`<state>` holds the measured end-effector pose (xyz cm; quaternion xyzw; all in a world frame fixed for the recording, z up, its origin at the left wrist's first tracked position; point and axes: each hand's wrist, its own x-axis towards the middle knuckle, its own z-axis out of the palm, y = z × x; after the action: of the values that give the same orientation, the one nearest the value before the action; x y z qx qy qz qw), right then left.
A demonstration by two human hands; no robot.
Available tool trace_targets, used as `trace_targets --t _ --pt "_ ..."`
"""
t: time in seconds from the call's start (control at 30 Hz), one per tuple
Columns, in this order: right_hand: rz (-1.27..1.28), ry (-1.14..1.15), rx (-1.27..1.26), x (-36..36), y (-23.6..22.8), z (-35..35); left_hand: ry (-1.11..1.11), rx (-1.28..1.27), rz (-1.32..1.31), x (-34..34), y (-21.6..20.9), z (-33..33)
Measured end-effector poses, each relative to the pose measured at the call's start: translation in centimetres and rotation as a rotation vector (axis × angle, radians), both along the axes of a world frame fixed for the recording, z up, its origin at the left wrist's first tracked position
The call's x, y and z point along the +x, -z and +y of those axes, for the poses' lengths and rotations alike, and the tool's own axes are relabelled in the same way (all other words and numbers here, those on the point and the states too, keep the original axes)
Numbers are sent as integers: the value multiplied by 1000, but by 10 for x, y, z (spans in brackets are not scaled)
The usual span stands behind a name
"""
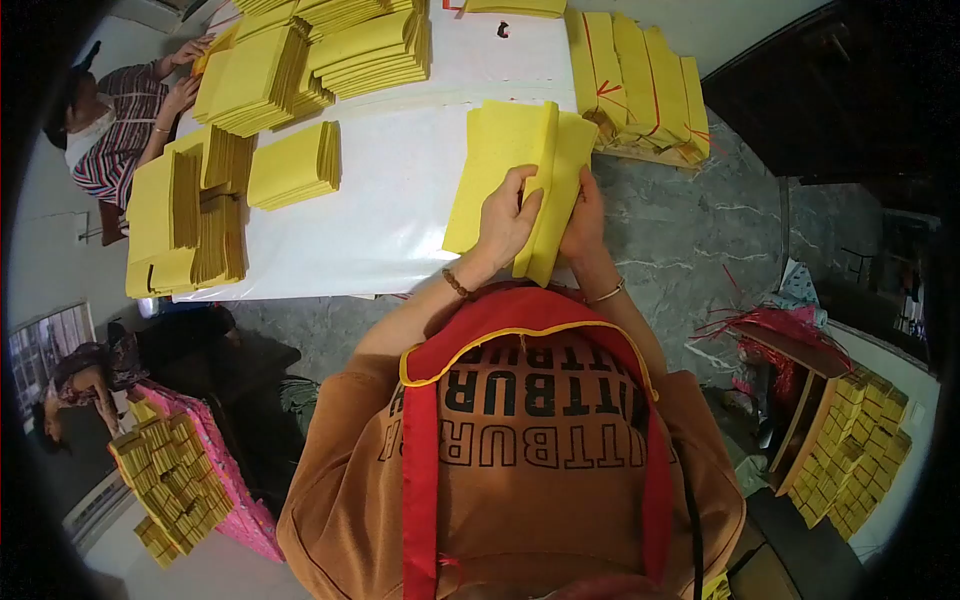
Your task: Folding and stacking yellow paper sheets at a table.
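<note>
Near the table's right edge, a bundle of yellow paper sheets [490, 160] is spread out, with a folded yellow strip standing up along its middle. My left hand [508, 222] lies over the near part of the paper, thumb and fingers closed on the raised strip. On the other side, my right hand [584, 225] grips the paper's right edge, its fingers partly hidden by the sheets. The near end of the strip sticks out toward my red apron [530, 312].
Yellow paper stacks stand on the white-covered table [370, 215], including a small stack [294, 168]. Tied yellow bundles [640, 85] sit at the back right. At the far left, a co-worker [125, 120] handles paper. Another person [88, 385] is beside a pink-covered table [215, 455] holding yellow bundles.
</note>
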<state>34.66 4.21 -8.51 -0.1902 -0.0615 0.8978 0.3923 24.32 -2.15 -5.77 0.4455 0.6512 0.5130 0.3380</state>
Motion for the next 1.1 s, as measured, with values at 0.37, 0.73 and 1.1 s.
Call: trace_targets --t 0.37,0.73,1.1 --pt "-129 34 28 -13 -23 -12 115 91 210 -7 -12 -2" --pt "-291 45 15 -13 -28 -13 96 77 263 -7 -8 -1" --pt "-243 22 38 -13 -16 -12 105 100 256 -11 -3 -2"
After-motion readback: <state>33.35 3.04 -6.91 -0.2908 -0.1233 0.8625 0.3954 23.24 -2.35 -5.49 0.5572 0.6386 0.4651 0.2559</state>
